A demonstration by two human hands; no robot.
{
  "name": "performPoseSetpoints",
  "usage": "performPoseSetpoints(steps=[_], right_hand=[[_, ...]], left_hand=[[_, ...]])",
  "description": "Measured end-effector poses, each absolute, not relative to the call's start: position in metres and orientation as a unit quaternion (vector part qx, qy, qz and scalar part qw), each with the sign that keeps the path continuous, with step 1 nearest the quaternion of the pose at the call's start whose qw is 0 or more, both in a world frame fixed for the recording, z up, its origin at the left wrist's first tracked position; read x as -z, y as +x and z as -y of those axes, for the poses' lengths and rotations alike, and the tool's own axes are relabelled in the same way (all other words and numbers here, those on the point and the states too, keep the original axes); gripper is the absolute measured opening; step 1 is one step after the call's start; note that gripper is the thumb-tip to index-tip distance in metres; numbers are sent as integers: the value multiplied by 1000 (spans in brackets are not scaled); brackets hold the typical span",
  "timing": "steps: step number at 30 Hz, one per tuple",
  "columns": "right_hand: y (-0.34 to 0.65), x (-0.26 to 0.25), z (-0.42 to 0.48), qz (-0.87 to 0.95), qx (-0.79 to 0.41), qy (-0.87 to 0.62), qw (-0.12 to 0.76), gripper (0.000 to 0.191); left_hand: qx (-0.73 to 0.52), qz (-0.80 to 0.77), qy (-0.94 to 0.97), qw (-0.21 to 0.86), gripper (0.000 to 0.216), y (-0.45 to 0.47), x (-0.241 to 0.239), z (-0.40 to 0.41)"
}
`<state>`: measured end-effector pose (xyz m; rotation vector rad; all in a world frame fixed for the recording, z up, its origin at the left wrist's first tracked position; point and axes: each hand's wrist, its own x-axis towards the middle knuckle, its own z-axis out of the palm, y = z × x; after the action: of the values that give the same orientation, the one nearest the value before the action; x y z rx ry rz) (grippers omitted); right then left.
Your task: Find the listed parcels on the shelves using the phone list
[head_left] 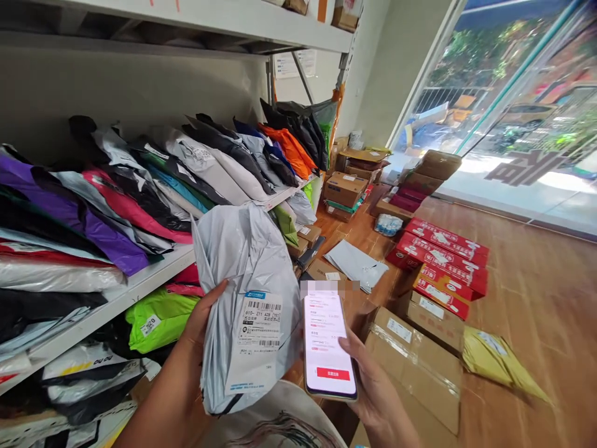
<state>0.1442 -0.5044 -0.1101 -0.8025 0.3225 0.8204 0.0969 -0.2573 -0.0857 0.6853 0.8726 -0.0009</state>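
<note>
Parcel [245, 252] beside shelf [158, 275], left hand [203, 317] clamped on its side, probably soft, light, slick, best held by bunched plastic; right hand [366, 367], farther from shelf, clamped on phone [328, 345].

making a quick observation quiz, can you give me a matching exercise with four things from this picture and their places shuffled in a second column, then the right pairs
Things
1. grey parcel
2. phone
3. yellow parcel
4. lime-green parcel

Places
a. on the wooden floor
b. on the white shelving
c. in the right hand, screen lit
d. in the left hand, label facing the camera

Right pairs: 1-d, 2-c, 3-a, 4-b
</note>
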Motion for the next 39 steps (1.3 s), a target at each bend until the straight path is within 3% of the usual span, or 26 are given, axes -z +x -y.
performPoseSetpoints(steps=[10, 23, 31, 39], right_hand=[[131, 111, 501, 5, -401, -366, 840, 90], [130, 121, 496, 69, -408, -371, 831, 92], [132, 128, 494, 58, -422, -375, 824, 98], [133, 126, 493, 69, -428, -382, 816, 97]], left_hand=[[-70, -395, 304, 864, 44, 88, 86, 257], [-16, -444, 308, 841, 51, 86, 83, 255], [44, -368, 271, 888, 68, 81, 98, 247], [50, -374, 228, 898, 69, 82, 107, 245]])
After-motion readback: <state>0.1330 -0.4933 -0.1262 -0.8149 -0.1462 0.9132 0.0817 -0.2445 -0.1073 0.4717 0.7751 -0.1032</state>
